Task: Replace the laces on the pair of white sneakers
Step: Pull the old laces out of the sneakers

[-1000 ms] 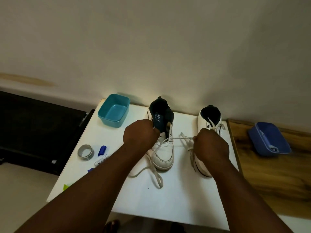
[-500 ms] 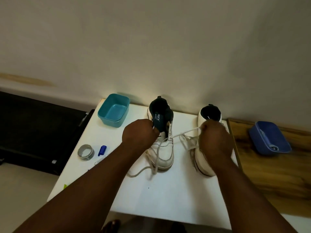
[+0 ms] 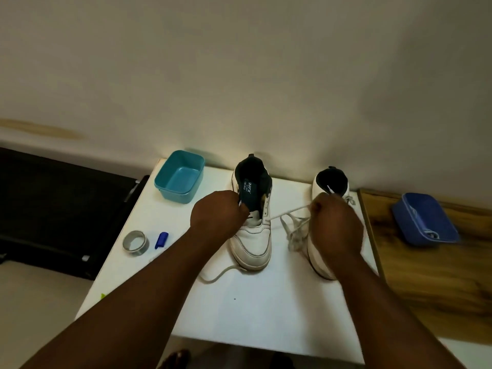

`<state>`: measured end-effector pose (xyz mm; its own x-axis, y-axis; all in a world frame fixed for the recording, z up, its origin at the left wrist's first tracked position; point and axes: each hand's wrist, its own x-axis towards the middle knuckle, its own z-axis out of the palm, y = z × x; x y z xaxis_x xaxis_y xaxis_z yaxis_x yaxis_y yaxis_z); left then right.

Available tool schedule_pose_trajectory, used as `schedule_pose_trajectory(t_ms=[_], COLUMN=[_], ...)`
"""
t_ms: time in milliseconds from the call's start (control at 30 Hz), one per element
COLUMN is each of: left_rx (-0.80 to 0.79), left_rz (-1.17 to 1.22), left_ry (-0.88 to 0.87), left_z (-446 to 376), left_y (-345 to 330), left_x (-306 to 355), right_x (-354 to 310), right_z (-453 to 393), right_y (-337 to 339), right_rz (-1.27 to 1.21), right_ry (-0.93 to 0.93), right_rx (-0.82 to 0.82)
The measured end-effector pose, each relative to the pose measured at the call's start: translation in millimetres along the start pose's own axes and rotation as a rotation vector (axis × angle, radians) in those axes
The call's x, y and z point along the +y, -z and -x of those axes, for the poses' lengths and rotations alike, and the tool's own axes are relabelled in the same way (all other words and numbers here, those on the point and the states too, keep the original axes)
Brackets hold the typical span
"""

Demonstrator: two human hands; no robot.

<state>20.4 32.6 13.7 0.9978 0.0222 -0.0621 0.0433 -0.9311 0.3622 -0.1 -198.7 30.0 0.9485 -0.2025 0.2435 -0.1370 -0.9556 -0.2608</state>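
Two white sneakers stand on a white table point(image 3: 266, 310), toes toward me. My left hand point(image 3: 217, 218) grips the left sneaker point(image 3: 253, 243) at its tongue and left side. My right hand point(image 3: 335, 225) pinches a white lace point(image 3: 288, 212) that runs taut from the left sneaker's right eyelets. More of this lace hangs in loose loops below my right hand, and one end trails on the table by the left sneaker's toe. The right sneaker point(image 3: 319, 182) sits partly hidden behind my right hand, its own lace tied at the collar.
A teal tub point(image 3: 179, 179) stands at the table's back left. A roll of grey tape point(image 3: 135, 242) and a blue cap point(image 3: 161, 239) lie near the left edge. A blue tray point(image 3: 423, 219) rests on the wooden surface point(image 3: 439, 288) to the right. A dark bench lies left.
My right hand has risen toward the right sneaker's collar, drawing the lace through the left sneaker. The loose tail by the left sneaker's toe has grown shorter. My left hand has stayed put.
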Motion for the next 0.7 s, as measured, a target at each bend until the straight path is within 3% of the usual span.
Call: schedule_pose_trajectory(t_ms=[100,267,367,467,600,700], left_rx=[-0.015,-0.016,-0.024,-0.04,-0.062,-0.076], left_rz=[0.009,0.009,0.014,0.017,0.006,0.027], left_ry=[0.002,-0.014,-0.013,-0.014,-0.01,0.006], left_z=[0,-3,-1,-1,-3,-4], left_y=[-2,-2,1,4,7,6], left_x=[2,4,2,0,1,0], right_x=[20,-35,-48,-32,11,4], right_z=[-8,25,28,19,-6,2], right_y=[17,-16,-30,-19,16,13], right_rz=[0.109,0.025,0.023,0.004,0.053,0.051], right_ry=[-0.156,0.272,0.358,0.279,-0.089,-0.019], right_rx=[0.123,-0.114,-0.221,-0.165,0.105,0.067])
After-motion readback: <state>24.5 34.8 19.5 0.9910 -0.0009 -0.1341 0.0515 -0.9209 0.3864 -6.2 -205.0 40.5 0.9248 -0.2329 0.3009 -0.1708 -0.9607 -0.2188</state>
